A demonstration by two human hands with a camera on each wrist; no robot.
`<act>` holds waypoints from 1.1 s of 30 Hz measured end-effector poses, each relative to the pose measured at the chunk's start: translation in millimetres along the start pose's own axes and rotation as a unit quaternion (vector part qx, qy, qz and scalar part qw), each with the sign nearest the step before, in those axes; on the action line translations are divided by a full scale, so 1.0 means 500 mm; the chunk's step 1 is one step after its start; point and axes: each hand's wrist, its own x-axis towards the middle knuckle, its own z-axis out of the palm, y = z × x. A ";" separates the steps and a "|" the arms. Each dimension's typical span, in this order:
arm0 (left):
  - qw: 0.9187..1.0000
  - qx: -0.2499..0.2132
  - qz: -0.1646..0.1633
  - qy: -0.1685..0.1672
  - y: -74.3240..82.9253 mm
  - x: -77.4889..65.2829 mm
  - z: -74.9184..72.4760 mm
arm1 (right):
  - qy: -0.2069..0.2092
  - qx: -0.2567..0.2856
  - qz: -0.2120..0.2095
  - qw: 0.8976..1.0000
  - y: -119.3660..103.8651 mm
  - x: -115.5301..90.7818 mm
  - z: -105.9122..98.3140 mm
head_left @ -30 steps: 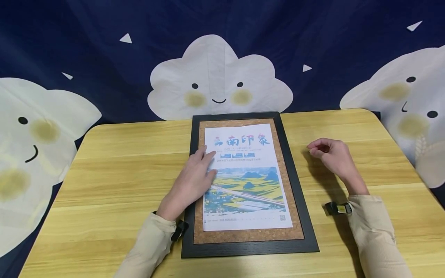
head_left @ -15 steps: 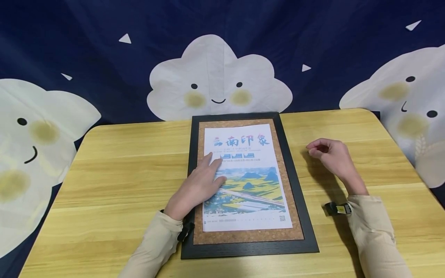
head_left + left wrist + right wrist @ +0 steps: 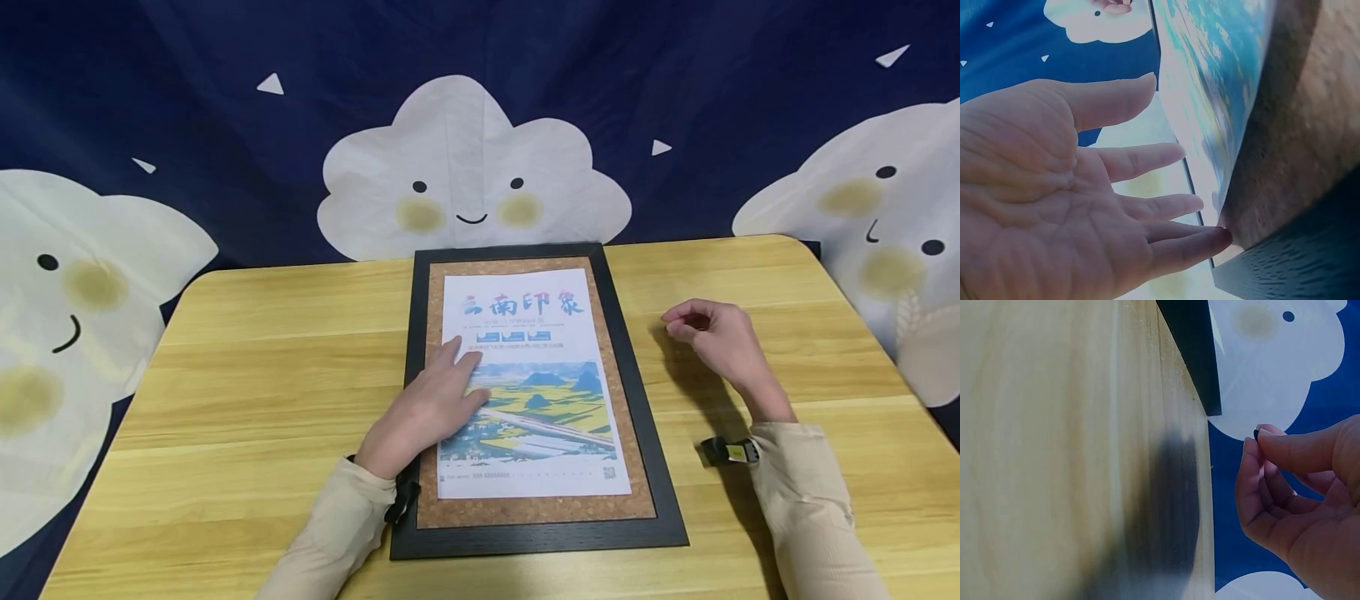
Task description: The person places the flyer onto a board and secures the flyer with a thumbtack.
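Observation:
A printed paper sheet point(image 3: 540, 392) with a landscape picture and large Chinese characters lies on a cork board point(image 3: 536, 508) with a black frame point(image 3: 536, 537). Over the sheet's left edge my left hand point(image 3: 423, 404) is spread, fingers straight. In the left wrist view the fingertips sit close to the sheet, one seeming to touch its edge. To the right of the board my right hand point(image 3: 716, 342) hovers over the table. Its thumb and fingers pinch a small black object point(image 3: 1256, 434), whose kind is too hidden to tell.
The board lies on a yellow wood-grain table point(image 3: 262, 367), its top end at the table's far edge. Behind hangs a dark blue cloth point(image 3: 247, 167) with white smiling clouds. Table surface extends on both sides of the board.
My left hand has moved right, further over the sheet, then slightly back toward me. The sheet's top has shifted a little right. My right hand stays in place.

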 end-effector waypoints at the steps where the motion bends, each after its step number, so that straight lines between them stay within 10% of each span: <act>1: 1.000 0.002 0.000 -0.001 0.001 -0.001 0.000 | 0.000 0.000 0.000 1.000 0.000 0.000 0.000; 33: 0.999 0.043 0.004 -0.003 -0.007 -0.002 -0.013 | -0.003 -0.005 0.004 1.000 0.000 0.003 0.001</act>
